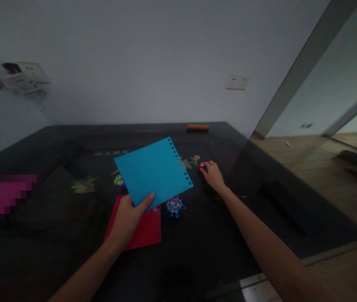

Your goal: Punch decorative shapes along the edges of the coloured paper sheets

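My left hand (131, 212) grips a blue sheet of paper (153, 170) by its lower edge, thumb on top, holding it above the table. A row of small star-like holes runs along the sheet's right edge. On the table, my right hand (211, 173) has its fingers closed around a small red craft punch (201, 166) with a cartoon eye. A red sheet of paper (143, 233), also holed along its right side, lies under my left hand and is partly hidden. Colourful paper confetti (174, 205) is heaped beside it. Green (117, 180) and purple punches peek out behind the blue sheet.
The dark glossy table (216, 251) stands against a wall with a socket (237, 82). An orange-brown bar (197, 127) lies at the far edge. A dark flat object (288, 207) is on the right, and a blurred pink patch (2, 197) at far left.
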{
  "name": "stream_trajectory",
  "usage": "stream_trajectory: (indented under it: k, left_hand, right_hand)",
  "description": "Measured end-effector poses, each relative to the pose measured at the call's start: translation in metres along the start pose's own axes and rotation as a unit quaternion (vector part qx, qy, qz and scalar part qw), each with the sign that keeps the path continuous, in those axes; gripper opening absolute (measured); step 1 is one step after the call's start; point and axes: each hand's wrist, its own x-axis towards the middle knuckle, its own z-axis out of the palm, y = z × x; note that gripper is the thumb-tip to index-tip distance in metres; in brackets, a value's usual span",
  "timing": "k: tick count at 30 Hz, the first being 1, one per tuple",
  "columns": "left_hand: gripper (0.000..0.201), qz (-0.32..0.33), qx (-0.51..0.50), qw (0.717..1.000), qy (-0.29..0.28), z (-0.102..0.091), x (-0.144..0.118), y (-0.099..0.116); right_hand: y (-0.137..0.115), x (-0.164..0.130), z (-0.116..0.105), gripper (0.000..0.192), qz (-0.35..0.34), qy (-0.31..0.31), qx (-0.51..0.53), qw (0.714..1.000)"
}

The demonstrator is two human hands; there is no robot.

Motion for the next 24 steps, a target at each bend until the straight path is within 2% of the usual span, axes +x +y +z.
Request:
stream_trajectory:
  k: [7,12,15,18,24]
  left_hand:
    - [0.030,0.002,0.024,1.000,0.019,-0.002,0.000,-0.001]
    - [0.032,0.016,0.006,0.999,0.041,-0.001,0.005,-0.010]
    - [0.030,0.040,-0.029,0.997,0.066,-0.002,0.009,-0.013]
    - [0.026,0.038,-0.092,0.991,0.093,-0.003,0.013,-0.013]
    - [0.023,0.042,-0.167,0.980,0.103,-0.001,0.015,-0.010]
  right_hand:
    - [0.010,-0.001,0.005,0.035,-0.010,0.016,-0.038,0.999]
    - [0.015,0.000,0.006,0.029,-0.009,0.029,-0.038,0.999]
    - [0.017,0.001,0.006,0.027,-0.010,0.034,-0.036,0.999]
    - [0.016,0.001,0.005,0.028,-0.014,0.033,-0.033,0.999]
    - [0.012,0.000,0.004,0.029,-0.021,0.030,-0.022,0.999]
